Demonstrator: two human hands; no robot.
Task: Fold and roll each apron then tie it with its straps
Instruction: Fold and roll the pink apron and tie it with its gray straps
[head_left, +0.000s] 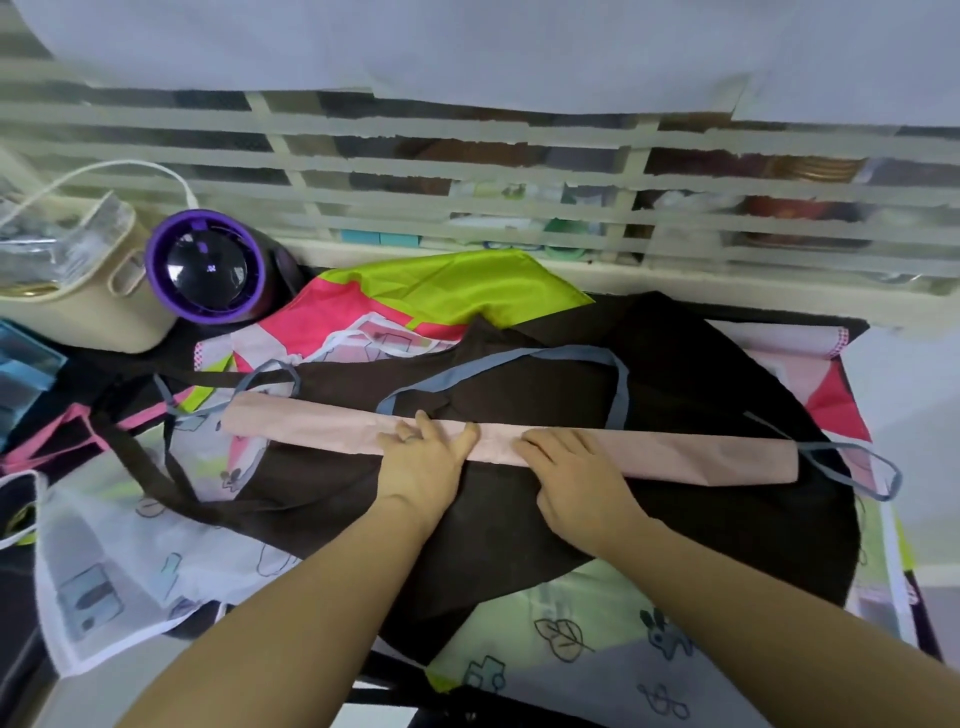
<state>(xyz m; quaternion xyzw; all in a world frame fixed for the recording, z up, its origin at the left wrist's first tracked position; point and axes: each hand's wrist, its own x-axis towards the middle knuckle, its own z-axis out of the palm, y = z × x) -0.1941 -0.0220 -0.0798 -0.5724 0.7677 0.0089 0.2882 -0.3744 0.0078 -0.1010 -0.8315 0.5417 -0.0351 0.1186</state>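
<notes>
While the pink apron lies rolled into a long tube across the middle of the desk, on top of a spread brown apron, the left hand and right hand press flat on its middle, side by side, fingers straight, gripping nothing. Its blue straps loop toward the far edge and past its right end. A purple fan sits near the far left corner

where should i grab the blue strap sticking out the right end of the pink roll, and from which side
Pinch the blue strap at the far bend of its loop, coming from above on the right with the right hand. There it lies flat and clear of the pink roll; nearer in, it disappears into the rolled fabric.
</notes>
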